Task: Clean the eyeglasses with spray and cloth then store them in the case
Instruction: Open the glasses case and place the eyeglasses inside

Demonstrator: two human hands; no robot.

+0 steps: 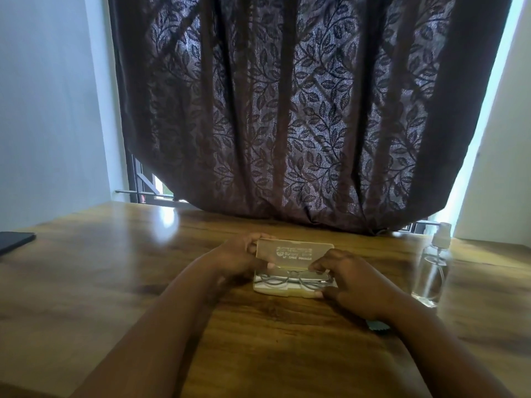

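Inside, wire-rimmed eyeglasses (296, 278) folded — translucent case (294, 254) ajar

1. Your case (296, 252) is pale cream with white print on its lid.
2. Your worktop (115, 268) shows brown wood grain.
3. The curtain (287, 110) is dark brown with a leaf pattern.
4. Your spray bottle (432, 271) is clear, white-topped.

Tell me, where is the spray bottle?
In the head view, the clear plastic spray bottle stands on the wooden table's right side, right of the open translucent eyeglasses case.
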